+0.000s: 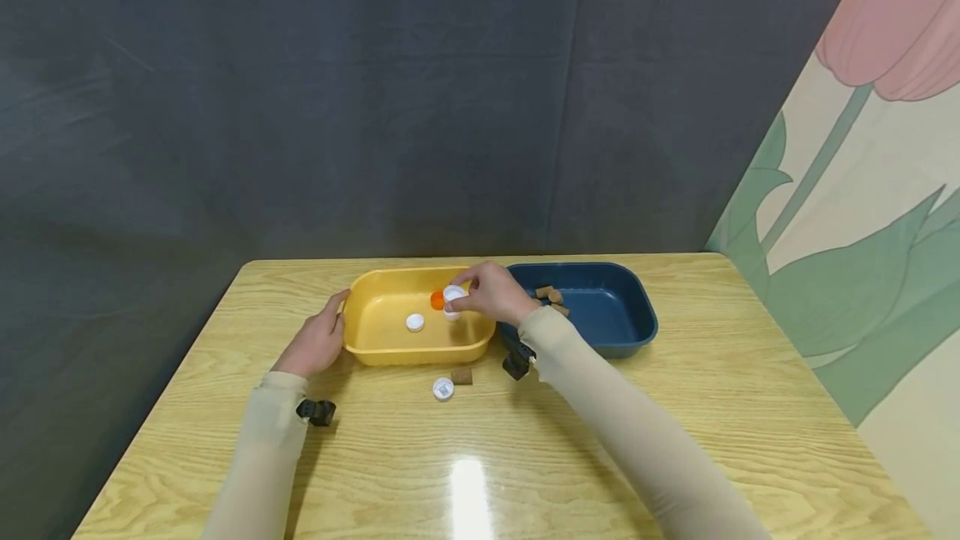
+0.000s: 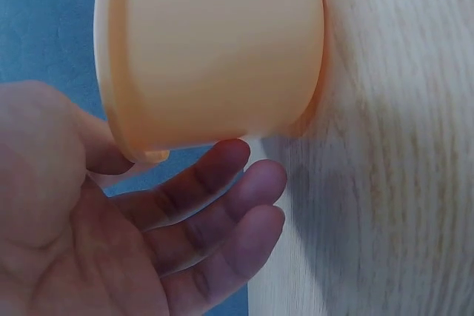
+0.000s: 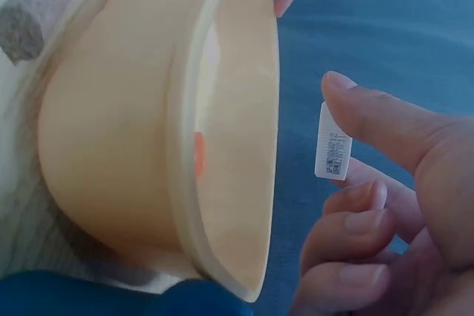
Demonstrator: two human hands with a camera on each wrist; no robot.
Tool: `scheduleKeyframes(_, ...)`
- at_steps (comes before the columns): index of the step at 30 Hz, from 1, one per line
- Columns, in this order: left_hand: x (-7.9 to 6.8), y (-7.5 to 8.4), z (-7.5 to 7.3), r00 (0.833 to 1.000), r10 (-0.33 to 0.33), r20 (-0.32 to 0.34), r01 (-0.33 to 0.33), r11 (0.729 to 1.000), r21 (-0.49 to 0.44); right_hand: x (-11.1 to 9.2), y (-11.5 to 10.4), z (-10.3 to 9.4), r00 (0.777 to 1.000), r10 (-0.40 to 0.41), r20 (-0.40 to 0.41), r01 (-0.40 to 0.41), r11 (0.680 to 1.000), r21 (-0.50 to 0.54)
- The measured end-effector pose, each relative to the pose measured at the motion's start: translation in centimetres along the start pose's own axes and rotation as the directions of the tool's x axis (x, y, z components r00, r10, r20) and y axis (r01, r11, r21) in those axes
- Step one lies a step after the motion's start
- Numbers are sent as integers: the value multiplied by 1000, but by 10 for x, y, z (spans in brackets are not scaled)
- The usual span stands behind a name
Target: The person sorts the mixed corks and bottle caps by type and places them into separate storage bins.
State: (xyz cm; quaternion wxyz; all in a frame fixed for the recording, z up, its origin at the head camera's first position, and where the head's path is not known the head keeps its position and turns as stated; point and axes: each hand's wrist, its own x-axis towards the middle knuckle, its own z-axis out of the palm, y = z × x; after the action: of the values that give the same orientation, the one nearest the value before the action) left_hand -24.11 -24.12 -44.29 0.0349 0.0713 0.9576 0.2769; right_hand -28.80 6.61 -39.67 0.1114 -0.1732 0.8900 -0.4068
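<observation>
My right hand [image 1: 495, 294] is over the right part of a yellow bin [image 1: 420, 355], pinching a white bottle cap [image 1: 454, 292] between thumb and forefinger. Printed code shows on the side of this cap [image 3: 332, 146] in the right wrist view, and the other fingers are curled below it. Inside the bin lie an orange cap [image 1: 437, 300] and white caps [image 1: 415, 322]. At the bin's left end, my left hand [image 1: 318, 340] holds the rim, its loosely bent fingers [image 2: 255, 238] by the outer wall [image 2: 215, 57].
Right of the yellow bin stands a dark blue bin [image 1: 618, 307] with several corks [image 1: 555, 296] in it, partly behind my right forearm. In front of the yellow bin, a white cap [image 1: 443, 389] and a cork [image 1: 461, 376] lie on the wooden table [image 1: 375, 457].
</observation>
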Motion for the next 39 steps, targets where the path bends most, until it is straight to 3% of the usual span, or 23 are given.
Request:
scheduleKeyframes(22, 0, 2, -3, 1000, 7, 8, -7, 1000, 9, 23, -1, 14, 997, 57, 58, -51, 993, -104)
scheduleKeyframes(34, 0, 2, -3, 1000, -8, 22, 8, 1000, 12, 19, -2, 12, 993, 49, 111, -33, 990, -137)
scheduleKeyframes(39, 1, 2, -2, 1000, 0, 16, 0, 1000, 21, 8, -2, 10, 993, 0, 120, 16, 992, -129)
